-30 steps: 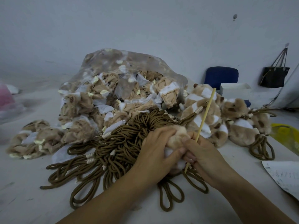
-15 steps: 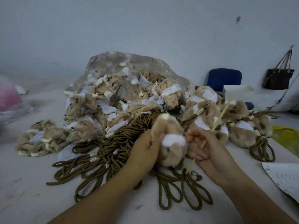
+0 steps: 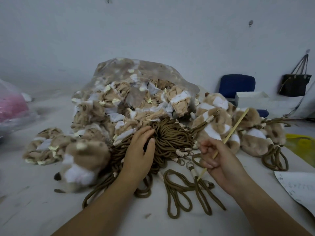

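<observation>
Gone from my left hand [image 3: 138,150]: the plush toy [image 3: 81,160], now blurred at near left, perhaps mid-tumble. Left fingers [image 3: 144,132]: nearly straight, holding nothing, tips on the brown cord bundle [image 3: 172,135]. Right hand [image 3: 219,160]: curled round the stick [image 3: 235,126], its lower tip over a loose cord loop [image 3: 177,193]. Advice: I would single out one cord by its wrapped end before pulling, lest the bundle tangle.
</observation>
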### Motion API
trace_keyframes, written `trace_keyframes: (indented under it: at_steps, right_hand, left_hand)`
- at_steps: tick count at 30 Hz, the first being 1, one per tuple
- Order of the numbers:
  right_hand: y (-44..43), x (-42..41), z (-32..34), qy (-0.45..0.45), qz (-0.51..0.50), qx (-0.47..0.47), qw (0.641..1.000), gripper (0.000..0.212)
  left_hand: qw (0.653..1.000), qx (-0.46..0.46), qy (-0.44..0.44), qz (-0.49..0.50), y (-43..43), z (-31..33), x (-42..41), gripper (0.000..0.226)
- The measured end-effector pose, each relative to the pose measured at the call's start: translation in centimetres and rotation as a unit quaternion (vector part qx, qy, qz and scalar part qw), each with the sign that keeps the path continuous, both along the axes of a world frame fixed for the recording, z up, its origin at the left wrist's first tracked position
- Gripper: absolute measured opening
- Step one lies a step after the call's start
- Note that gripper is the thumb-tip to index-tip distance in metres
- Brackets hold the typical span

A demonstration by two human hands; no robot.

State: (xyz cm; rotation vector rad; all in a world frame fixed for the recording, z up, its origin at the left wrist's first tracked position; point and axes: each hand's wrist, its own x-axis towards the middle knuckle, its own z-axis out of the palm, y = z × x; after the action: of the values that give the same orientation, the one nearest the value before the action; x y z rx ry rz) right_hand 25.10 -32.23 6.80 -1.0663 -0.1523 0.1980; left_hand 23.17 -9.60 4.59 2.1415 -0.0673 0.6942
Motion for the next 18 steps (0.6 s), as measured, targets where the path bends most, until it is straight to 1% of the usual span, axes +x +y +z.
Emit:
trace_keyframes:
  at_steps: [2,5,8,11,13,15,16,18]
  right_hand:
    - [0.2,0.1,-0.1,-0.002,0.006,-0.004,1.000,0.020]
    - [0.4,0.0,-0.3,-0.007,0.024,-0.024,0.999,0.021]
    - [0.4,-0.1,-0.7,-0.008,0.031,-0.052,0.998,0.024]
    - [0.6,-0.1,-1.5,-0.025,0.011,-0.144,0.989,0.036]
    - [0.9,-0.2,-1.9,-0.043,0.001,-0.215,0.976,0.039]
    - [1.1,-0.3,-2.1,-0.049,-0.006,-0.247,0.968,0.039]
    - [1.0,-0.3,-2.1,-0.049,-0.009,-0.253,0.966,0.040]
    - [0.9,-0.2,-2.2,-0.048,-0.012,-0.255,0.966,0.040]
  left_hand:
    - [1.000,0.008,-0.008,0.013,0.1,-0.2,-0.1,0.033]
    - [0.998,-0.009,-0.050,0.044,0.7,0.2,0.2,0.028]
    - [0.993,-0.075,-0.053,0.072,1.8,0.4,0.5,0.024]
    - [0.983,-0.151,-0.025,0.101,2.5,0.5,0.7,0.024]
    - [0.966,-0.223,-0.019,0.131,3.1,0.9,0.8,0.026]
    - [0.943,-0.290,-0.009,0.161,3.8,1.3,1.0,0.027]
    - [0.936,-0.307,-0.004,0.172,4.2,1.4,1.0,0.026]
    - [0.933,-0.293,-0.011,0.209,5.1,1.4,0.5,0.022]
